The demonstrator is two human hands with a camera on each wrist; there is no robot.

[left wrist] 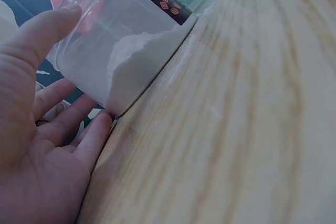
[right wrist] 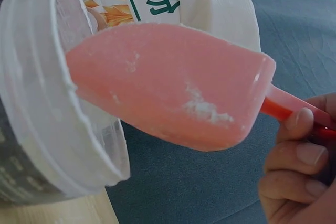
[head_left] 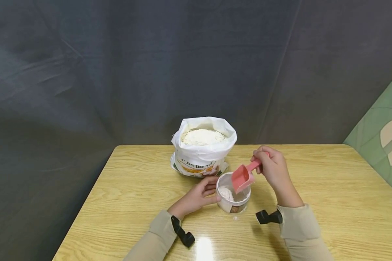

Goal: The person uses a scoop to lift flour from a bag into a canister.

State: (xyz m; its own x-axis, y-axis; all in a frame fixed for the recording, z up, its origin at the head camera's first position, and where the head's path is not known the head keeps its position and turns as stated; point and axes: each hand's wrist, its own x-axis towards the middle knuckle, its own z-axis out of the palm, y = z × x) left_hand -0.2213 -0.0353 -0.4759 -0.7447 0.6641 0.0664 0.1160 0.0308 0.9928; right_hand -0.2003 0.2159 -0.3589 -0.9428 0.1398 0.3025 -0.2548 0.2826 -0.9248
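Observation:
A pink scoop (head_left: 243, 178) is tilted over a clear plastic tub (head_left: 233, 208), its front edge dipping inside the rim. My right hand (head_left: 272, 166) grips the scoop's handle. White powder clings to the scoop's underside (right wrist: 173, 87) in the right wrist view, and its visible inner face looks bare. White powder (left wrist: 139, 59) is heaped against one side within the tub. With fingers loosely extended, my left hand (head_left: 197, 195) touches the tub's left side; its thumb (left wrist: 50, 30) lies at the rim. Behind the tub stands an open white flour bag (head_left: 199, 154), filled with white powder.
The wooden table (head_left: 134, 185) carries the bag and tub, with a little spilled powder (head_left: 236, 218) in front of the tub. A dark curtain (head_left: 189, 65) hangs behind the table. At the right is a green patterned surface (head_left: 372, 134).

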